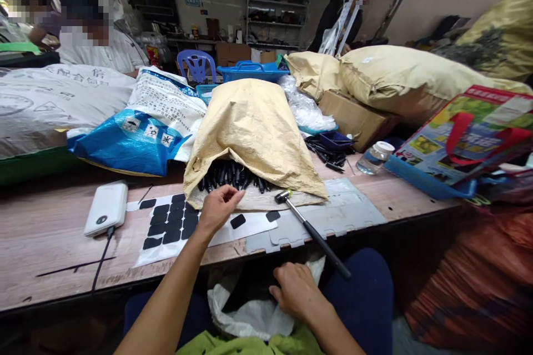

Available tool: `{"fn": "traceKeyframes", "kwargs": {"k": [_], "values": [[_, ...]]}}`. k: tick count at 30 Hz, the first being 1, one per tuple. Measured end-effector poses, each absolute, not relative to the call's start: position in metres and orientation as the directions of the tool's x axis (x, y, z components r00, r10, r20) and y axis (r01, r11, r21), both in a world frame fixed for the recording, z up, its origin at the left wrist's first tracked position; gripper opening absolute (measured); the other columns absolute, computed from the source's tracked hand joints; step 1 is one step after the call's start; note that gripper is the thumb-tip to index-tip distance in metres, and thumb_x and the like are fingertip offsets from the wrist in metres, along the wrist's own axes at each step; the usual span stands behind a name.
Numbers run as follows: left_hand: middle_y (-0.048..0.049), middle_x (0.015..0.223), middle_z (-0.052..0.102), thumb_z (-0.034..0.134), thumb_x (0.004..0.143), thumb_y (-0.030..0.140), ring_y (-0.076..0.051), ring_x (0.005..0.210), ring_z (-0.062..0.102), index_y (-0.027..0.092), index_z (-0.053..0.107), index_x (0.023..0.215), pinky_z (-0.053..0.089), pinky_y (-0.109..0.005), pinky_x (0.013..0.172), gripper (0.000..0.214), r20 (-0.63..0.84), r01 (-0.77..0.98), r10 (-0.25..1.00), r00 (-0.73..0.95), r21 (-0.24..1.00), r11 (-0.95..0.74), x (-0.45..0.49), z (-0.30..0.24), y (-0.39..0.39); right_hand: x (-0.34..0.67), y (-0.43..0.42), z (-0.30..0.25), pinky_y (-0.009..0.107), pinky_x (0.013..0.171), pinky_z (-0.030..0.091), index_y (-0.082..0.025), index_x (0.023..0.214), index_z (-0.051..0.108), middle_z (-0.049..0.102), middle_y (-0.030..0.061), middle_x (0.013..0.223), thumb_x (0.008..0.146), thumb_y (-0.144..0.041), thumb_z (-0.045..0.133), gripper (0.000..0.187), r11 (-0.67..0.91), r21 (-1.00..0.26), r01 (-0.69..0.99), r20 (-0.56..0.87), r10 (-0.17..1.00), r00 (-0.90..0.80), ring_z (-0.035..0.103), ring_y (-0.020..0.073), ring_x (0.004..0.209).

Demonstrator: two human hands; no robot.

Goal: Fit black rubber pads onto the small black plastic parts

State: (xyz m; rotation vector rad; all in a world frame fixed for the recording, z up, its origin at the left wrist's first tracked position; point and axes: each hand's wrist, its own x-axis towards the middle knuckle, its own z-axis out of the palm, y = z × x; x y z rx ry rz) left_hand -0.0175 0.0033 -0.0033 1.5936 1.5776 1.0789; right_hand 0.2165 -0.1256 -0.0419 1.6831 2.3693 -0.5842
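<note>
At the mouth of a tan woven sack [254,121], my left hand [220,206] is closed, with thumb and fingers drawn together; whether anything is between them I cannot make out. Several slim black pieces [227,174] show inside the sack's opening, just beyond those fingers. Lower down, my right hand [297,288] hangs over an open white bag [250,316] between my knees. Its fingers are curled, and what they hold, if anything, is hidden. A small hammer [312,233] with a black handle rests on the sack's edge, its grip sticking out past the table. Black stickers [169,224] lie on a white backing sheet.
To the left are a white power bank [107,208] with a cable and a blue-and-white sack [154,116]. More black pieces [328,155], a clear jar [375,158] and a blue tray [433,180] stand to the right. Other people sit or stand behind.
</note>
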Motion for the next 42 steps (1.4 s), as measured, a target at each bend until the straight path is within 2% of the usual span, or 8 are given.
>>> {"fn": "traceKeyframes", "kwargs": {"k": [3,7,11,14,22,26,29,42], "values": [[-0.0076,0.069,0.069,0.056,0.087,0.058,-0.026,0.072,0.065,0.021,0.069,0.069,0.042,-0.033,0.065,0.043,0.07,0.748,0.947,-0.314,0.632,0.201,-0.022,0.006,0.019,0.208,-0.127,-0.056,0.041,0.091,0.047,-0.01,0.101,0.076,0.075,0.0205,0.102,0.09,-0.03,0.063,0.027,0.264,-0.167,0.95,-0.432,0.846,-0.311,0.07,0.0342,0.104],[-0.0172,0.093,0.076,0.057,0.081,0.062,-0.04,0.092,0.069,0.023,0.077,0.08,0.046,-0.042,0.071,0.044,-0.037,0.801,0.894,-0.446,0.43,0.417,-0.021,0.007,0.03,0.211,-0.13,-0.044,0.037,0.085,0.048,-0.015,0.095,0.077,0.076,0.0147,0.097,0.088,-0.033,0.066,0.022,0.287,-0.276,0.917,-0.383,0.842,-0.379,0.071,0.0313,0.097],[-0.0156,0.097,0.077,0.062,0.077,0.053,-0.042,0.097,0.069,0.026,0.079,0.088,0.048,-0.044,0.074,0.033,-0.068,0.787,0.884,-0.463,0.427,0.445,-0.017,0.006,0.028,0.23,-0.119,-0.009,0.027,0.072,0.043,-0.026,0.094,0.073,0.073,0.0014,0.087,0.096,-0.036,0.059,0.017,0.349,-0.474,0.808,-0.066,0.901,-0.429,0.067,0.0187,0.082],[-0.0147,0.101,0.077,0.063,0.076,0.049,-0.041,0.098,0.068,0.026,0.078,0.092,0.048,-0.045,0.076,0.032,-0.06,0.8,0.885,-0.462,0.403,0.445,-0.014,0.006,0.025,0.251,-0.097,0.006,0.029,0.083,0.043,-0.022,0.1,0.07,0.07,0.0059,0.095,0.102,-0.03,0.048,0.024,0.266,-0.396,0.879,0.239,0.954,-0.181,0.063,0.0203,0.094],[-0.0127,0.104,0.075,0.061,0.087,0.048,-0.037,0.105,0.062,0.022,0.073,0.092,0.04,-0.048,0.091,0.029,0.171,0.904,0.933,-0.316,0.353,0.241,-0.019,-0.002,0.007,0.271,-0.064,-0.01,0.03,0.074,0.043,-0.021,0.105,0.066,0.063,0.0069,0.1,0.097,-0.031,0.056,0.016,0.053,-0.252,0.966,0.233,0.972,0.007,0.059,0.0226,0.093],[-0.0092,0.102,0.075,0.066,0.088,0.04,-0.032,0.102,0.059,0.023,0.072,0.098,0.036,-0.045,0.092,0.021,0.368,0.9,0.928,-0.054,0.421,-0.114,-0.011,-0.007,-0.018,0.271,-0.073,-0.016,0.032,0.078,0.046,-0.019,0.099,0.062,0.063,0.0081,0.098,0.099,-0.028,0.046,0.019,0.073,-0.415,0.907,0.274,0.961,0.048,0.06,0.0222,0.091],[-0.0044,0.098,0.076,0.072,0.087,0.035,-0.027,0.1,0.059,0.026,0.072,0.098,0.035,-0.042,0.092,0.015,0.316,0.808,0.929,0.195,0.485,-0.334,0.004,-0.013,-0.031,0.271,-0.084,-0.016,0.033,0.081,0.049,-0.018,0.103,0.06,0.065,0.0097,0.099,0.101,-0.032,0.041,0.023,0.134,-0.605,0.785,0.32,0.944,0.086,0.062,0.0222,0.091],[-0.003,0.092,0.072,0.077,0.082,0.034,-0.026,0.098,0.057,0.025,0.074,0.095,0.033,-0.04,0.089,0.016,0.233,0.745,0.949,0.212,0.59,-0.311,0.01,-0.023,-0.035,0.242,-0.117,-0.01,0.026,0.059,0.054,-0.02,0.142,0.057,0.071,0.007,0.097,0.102,-0.033,0.046,0.043,0.188,-0.835,0.517,0.182,0.981,-0.063,0.059,0.0121,0.057]]}}
